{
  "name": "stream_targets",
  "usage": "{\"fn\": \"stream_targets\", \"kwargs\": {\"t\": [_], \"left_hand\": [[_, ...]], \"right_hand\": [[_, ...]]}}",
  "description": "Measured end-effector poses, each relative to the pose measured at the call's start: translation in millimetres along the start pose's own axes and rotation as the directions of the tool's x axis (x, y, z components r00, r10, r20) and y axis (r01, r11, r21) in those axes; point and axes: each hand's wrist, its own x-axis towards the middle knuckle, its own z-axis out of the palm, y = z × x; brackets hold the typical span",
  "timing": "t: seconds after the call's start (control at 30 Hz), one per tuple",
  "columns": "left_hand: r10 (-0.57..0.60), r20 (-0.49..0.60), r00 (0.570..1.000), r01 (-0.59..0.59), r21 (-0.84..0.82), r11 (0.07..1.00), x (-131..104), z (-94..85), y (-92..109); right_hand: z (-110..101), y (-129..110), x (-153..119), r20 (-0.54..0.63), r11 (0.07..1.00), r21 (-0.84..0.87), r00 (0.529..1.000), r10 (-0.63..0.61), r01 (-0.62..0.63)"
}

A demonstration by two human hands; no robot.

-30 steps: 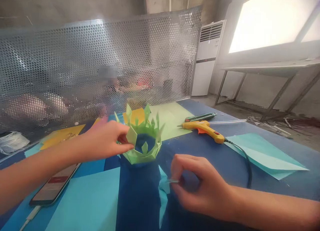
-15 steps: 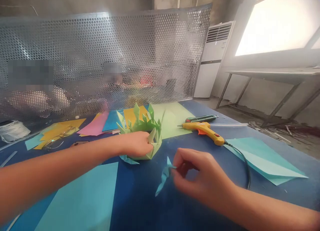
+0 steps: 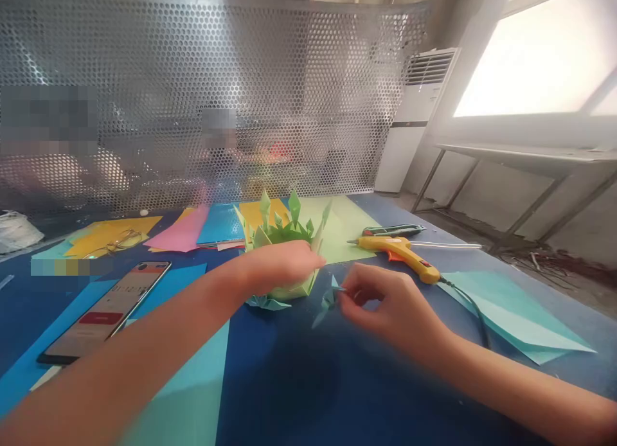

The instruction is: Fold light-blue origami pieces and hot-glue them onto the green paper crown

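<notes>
My left hand (image 3: pixel 289 264) lies across the front of a light green folded-paper ring (image 3: pixel 288 233) with pointed leaf-like tips standing around it, its fingers closed on the near right side. A light blue folded paper piece (image 3: pixel 266 303) sticks out at the ring's lower front left. Just right of the ring, my right hand (image 3: pixel 376 301) pinches a small light blue folded paper piece (image 3: pixel 330 298) between thumb and fingers, a little apart from the ring. The lower tip of that piece is blurred.
A yellow glue gun (image 3: pixel 398 245) and a utility knife (image 3: pixel 393 230) lie to the right, near folded teal paper (image 3: pixel 515 314). To the left are a phone (image 3: pixel 118 308), a teal sheet (image 3: pixel 193 382) and glasses (image 3: pixel 123 241). Behind stands a perforated metal screen (image 3: pixel 193 67), people beyond it.
My right hand has raised the blue paper piece closer to the ring. My left hand has shifted right with the ring, and the left forearm has swung down, uncovering the phone.
</notes>
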Motion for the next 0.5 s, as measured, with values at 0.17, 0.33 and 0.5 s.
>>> {"fn": "stream_targets", "kwargs": {"t": [0.17,0.33,0.5], "left_hand": [[-0.036,0.047,0.998,0.037,-0.029,0.999,-1,0.9,2],[-0.027,0.055,0.998,0.028,-0.014,1.000,-5,1.0,5],[-0.016,0.050,0.999,0.016,0.004,1.000,-9,-2.0,7]], "right_hand": [[10,2,3,0.007,1.000,-0.007,1.000,0.000,0.000],[19,8,6,0.037,1.000,-0.022,0.999,-0.011,0.012],[22,13,7,0.035,0.999,-0.046,0.999,-0.014,0.016]]}}
